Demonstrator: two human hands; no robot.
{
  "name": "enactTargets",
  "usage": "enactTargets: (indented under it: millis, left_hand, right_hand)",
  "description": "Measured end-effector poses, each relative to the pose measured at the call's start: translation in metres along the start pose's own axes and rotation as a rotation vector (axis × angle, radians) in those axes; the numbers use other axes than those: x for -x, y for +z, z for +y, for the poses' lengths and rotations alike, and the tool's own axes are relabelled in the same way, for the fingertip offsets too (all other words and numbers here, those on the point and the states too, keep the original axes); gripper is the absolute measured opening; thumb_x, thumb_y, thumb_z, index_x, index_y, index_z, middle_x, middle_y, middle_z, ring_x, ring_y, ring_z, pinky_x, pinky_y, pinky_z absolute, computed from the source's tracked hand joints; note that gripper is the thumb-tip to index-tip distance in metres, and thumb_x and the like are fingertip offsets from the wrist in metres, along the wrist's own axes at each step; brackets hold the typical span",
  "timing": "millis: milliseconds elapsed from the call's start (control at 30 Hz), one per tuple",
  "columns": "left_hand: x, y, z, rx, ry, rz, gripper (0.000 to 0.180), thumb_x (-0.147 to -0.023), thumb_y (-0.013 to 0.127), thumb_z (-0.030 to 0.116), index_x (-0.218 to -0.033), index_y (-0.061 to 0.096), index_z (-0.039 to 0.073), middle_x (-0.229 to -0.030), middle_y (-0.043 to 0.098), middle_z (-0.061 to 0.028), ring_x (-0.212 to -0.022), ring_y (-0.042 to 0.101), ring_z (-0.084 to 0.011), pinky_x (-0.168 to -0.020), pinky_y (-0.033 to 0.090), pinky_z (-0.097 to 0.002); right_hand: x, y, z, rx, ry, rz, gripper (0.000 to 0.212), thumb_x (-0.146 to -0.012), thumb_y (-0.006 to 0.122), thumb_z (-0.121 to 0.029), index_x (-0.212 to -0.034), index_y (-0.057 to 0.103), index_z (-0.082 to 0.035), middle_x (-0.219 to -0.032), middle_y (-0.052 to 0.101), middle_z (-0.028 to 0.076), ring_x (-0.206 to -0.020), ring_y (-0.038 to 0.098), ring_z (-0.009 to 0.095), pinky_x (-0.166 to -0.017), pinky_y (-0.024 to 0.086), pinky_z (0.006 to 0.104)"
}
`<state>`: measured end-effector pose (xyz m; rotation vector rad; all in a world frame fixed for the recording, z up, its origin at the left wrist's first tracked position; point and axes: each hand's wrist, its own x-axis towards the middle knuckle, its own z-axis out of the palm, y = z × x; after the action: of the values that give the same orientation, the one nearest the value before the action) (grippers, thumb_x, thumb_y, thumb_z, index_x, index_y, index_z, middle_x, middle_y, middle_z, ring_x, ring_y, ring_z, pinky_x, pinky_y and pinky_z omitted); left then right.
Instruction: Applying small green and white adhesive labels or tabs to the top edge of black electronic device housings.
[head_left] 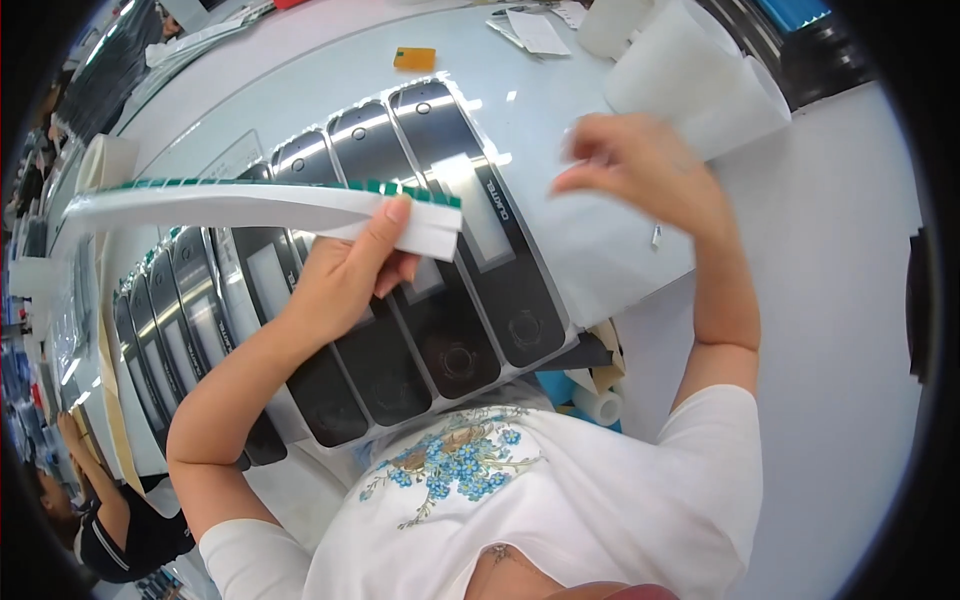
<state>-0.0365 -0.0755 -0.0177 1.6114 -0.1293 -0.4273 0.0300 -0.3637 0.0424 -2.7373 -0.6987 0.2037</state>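
Note:
My left hand (345,270) is closed on a long white paper strip (250,205), pinching it near its right end between thumb and fingers. Green tabs (385,188) line the strip's upper edge. Beneath the strip and hand lies a row of black phone-shaped panels (515,270), each with a pale rectangle in the middle and set side by side in clear film. My right hand (640,165) is raised to the right of the panels, touching none of them. Its thumb stands apart from the half-curled, slightly blurred fingers, and nothing shows between them.
White rolls (690,75) stand at the back right of the table. An orange card (414,58) and white papers (530,32) lie at the back. A small scrap (657,236) is near the right table edge. Another person (120,520) works at the lower left.

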Motion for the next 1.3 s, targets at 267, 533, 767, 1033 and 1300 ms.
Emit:
enactTargets:
  millis: [267,533,767,1033,1300]
  left_hand:
    - [-0.017,-0.017,-0.015,-0.011,0.039,0.067,0.049,-0.104,0.039,0.044,-0.091,0.063,0.003,-0.072,0.059,-0.0014,-0.052,0.045,-0.0058,-0.048,0.035,-0.0217]
    - [-0.027,-0.019,-0.022,0.054,0.145,0.086,0.049,-0.103,0.041,0.045,-0.093,0.065,0.004,-0.074,0.061,-0.0012,-0.051,0.046,-0.0054,-0.047,0.036,-0.0212]
    - [-0.022,-0.020,-0.024,0.130,0.087,0.109,0.042,-0.102,0.046,0.040,-0.090,0.064,0.004,-0.073,0.060,-0.0015,-0.055,0.052,-0.0058,-0.049,0.041,-0.0214]
    - [-0.037,-0.043,-0.009,0.082,-0.067,0.040,0.047,-0.103,0.042,0.045,-0.100,0.063,0.003,-0.073,0.062,-0.0019,-0.058,0.053,-0.0065,-0.055,0.044,-0.0203]
    - [-0.066,-0.061,-0.010,-0.052,-0.157,0.071,0.052,-0.100,0.043,0.048,-0.093,0.067,0.002,-0.064,0.062,-0.0039,-0.056,0.057,-0.0090,-0.059,0.047,-0.0216]
  right_hand:
    - [0.062,0.011,0.129,-0.208,0.604,-0.221,0.028,-0.073,0.080,-0.022,-0.074,0.060,-0.002,-0.064,0.062,0.007,-0.054,0.059,0.013,-0.048,0.047,0.0282]
    - [-0.033,0.022,0.028,-0.304,0.023,0.088,0.028,-0.088,0.071,-0.024,-0.104,0.064,-0.002,-0.089,0.067,0.008,-0.083,0.064,0.013,-0.067,0.051,0.0267]
    - [-0.113,0.045,-0.043,-0.867,-0.115,-0.526,0.016,-0.083,0.074,-0.009,-0.090,0.061,-0.002,-0.081,0.061,-0.002,-0.073,0.055,0.004,-0.065,0.045,0.0189]
    - [-0.150,0.040,-0.023,-0.658,-0.292,-0.231,0.012,-0.088,0.067,-0.007,-0.098,0.065,-0.002,-0.085,0.065,0.001,-0.073,0.058,0.009,-0.066,0.049,0.0240]
    - [-0.179,0.065,0.002,0.209,-0.883,0.291,0.019,-0.077,0.070,-0.004,-0.096,0.066,-0.007,-0.091,0.063,0.005,-0.084,0.062,0.024,-0.069,0.052,0.0330]
